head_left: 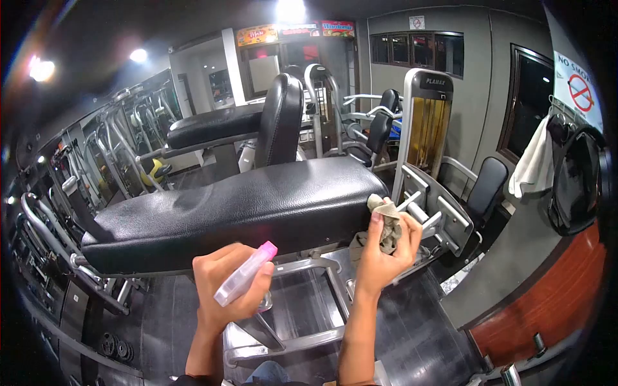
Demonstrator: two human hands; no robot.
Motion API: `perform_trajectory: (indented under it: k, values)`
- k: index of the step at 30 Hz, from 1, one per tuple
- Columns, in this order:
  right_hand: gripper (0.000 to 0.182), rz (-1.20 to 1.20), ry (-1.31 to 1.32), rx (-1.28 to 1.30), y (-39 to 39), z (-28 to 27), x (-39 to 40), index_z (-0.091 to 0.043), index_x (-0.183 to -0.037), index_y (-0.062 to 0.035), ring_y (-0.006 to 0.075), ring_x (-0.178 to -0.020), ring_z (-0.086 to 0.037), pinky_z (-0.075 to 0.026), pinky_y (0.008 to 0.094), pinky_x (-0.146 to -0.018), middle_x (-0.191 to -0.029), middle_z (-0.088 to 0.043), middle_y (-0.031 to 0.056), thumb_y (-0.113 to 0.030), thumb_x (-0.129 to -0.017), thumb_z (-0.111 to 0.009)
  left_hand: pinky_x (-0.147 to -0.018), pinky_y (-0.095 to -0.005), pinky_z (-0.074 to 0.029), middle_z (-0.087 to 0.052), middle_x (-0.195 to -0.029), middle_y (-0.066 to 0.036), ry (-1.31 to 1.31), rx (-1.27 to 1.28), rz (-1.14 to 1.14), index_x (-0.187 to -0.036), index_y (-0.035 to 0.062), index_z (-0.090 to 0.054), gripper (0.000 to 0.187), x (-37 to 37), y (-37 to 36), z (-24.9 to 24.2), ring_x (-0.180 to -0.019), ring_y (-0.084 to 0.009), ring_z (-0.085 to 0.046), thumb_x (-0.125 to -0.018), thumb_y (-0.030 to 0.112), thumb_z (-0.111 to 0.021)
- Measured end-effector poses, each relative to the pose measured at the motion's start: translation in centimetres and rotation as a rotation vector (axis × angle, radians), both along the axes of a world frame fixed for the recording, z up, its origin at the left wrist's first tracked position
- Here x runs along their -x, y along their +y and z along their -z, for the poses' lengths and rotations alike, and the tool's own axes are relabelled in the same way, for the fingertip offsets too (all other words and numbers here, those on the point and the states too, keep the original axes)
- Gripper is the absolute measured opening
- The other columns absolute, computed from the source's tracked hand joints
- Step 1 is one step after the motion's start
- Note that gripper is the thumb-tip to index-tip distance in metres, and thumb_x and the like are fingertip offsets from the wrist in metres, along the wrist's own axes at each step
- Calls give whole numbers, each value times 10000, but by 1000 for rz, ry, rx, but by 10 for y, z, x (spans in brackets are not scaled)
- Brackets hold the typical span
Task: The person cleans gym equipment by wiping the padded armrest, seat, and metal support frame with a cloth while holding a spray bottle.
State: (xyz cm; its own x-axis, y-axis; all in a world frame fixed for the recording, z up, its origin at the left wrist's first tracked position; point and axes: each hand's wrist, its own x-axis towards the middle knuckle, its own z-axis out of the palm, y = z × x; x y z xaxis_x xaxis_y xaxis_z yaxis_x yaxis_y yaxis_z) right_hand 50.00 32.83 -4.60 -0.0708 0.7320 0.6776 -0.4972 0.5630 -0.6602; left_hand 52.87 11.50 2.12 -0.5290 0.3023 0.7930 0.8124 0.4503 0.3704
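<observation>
My left hand [222, 283] is wrapped round a small translucent bottle [243, 278] with a pink top. The bottle tilts up and to the right, in front of the near side of a black padded bench [238, 202]. A crumpled greyish-beige cloth [388, 222] is pinched in my right hand [386, 260], its loose end hanging below the fingers. That hand is by the right end of the bench, and the cloth overlaps the pad's corner in this view. The pad is smooth black leather-like material with a few light reflections.
An upright backrest [281, 122] stands behind the bench. To the right is a weight machine [425, 122] with metal arms and a pad. A white towel [532, 157] and a black bag [575, 180] hang on the right wall. Weight plates [117, 347] lie on the floor at left.
</observation>
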Motion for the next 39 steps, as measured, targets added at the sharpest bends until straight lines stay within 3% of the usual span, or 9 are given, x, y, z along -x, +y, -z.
perform_trajectory:
  k: [4,8,12,16,19,26,32,36,39]
  values:
    - [406,120,-18,-109,-10,-14,-2,-778,-1088,-96,241,-900,-599,-495,380,-803,-978,-633,61,20,-699,-794,-476,-289,-461,-622,-601,-97,35,14,-30,-770,-3,-716,92,1,2,1,-482,-197,-603,-731,80,-708]
    - [503,-43,26,-340,-37,5,-12,-800,-1045,-161,241,-875,-586,-492,360,-788,-963,-664,11,7,-573,-755,-450,-281,-448,-607,-583,-81,41,25,-9,-756,16,-713,87,4,0,9,-457,-183,-581,-723,96,-713]
    - [480,70,11,-367,-18,23,-6,-791,-1014,-155,242,-872,-584,-490,369,-802,-986,-680,9,32,-576,-727,-434,-285,-435,-586,-567,-67,84,22,10,-733,34,-701,85,9,1,13,-438,-185,-553,-713,116,-716]
    - [363,149,0,-181,0,16,-1,-776,-1042,-74,250,-920,-624,-495,362,-832,-991,-667,83,54,-702,-766,-426,-292,-431,-582,-569,-60,126,44,-2,-729,55,-703,72,10,1,13,-430,-189,-540,-708,121,-724]
    - [381,140,-5,-96,-5,11,0,-762,-1074,-56,258,-929,-626,-495,366,-832,-1001,-674,97,36,-705,-781,-421,-291,-424,-582,-576,-53,111,48,-2,-732,64,-705,71,10,1,14,-429,-186,-539,-713,127,-731]
    - [484,-44,50,-399,-56,29,-10,-778,-1035,-151,241,-875,-600,-485,356,-783,-980,-686,23,30,-586,-770,-439,-290,-429,-599,-607,-55,109,42,45,-754,59,-705,80,9,-7,16,-453,-186,-550,-735,130,-736]
    - [333,154,14,-344,-15,28,-1,-748,-1005,-95,270,-886,-598,-469,382,-807,-961,-673,75,14,-692,-774,-489,-330,-463,-614,-616,-125,-33,-119,118,-741,-21,-678,75,-1,-38,14,-497,-252,-582,-743,54,-677]
    - [293,149,-6,-200,-28,18,-2,-725,-1030,-25,270,-912,-617,-478,381,-838,-985,-661,113,19,-743,-762,-484,-302,-433,-632,-613,-119,-119,-186,28,-705,-30,-699,253,-12,-58,5,-500,-211,-592,-775,212,-674]
    - [317,89,-9,-212,-56,6,-6,-727,-1057,-8,269,-943,-618,-487,393,-848,-1006,-648,129,28,-744,-763,-482,-302,-428,-630,-612,-121,-84,-169,-28,-705,-27,-699,263,-9,-67,5,-499,-205,-591,-793,220,-676]
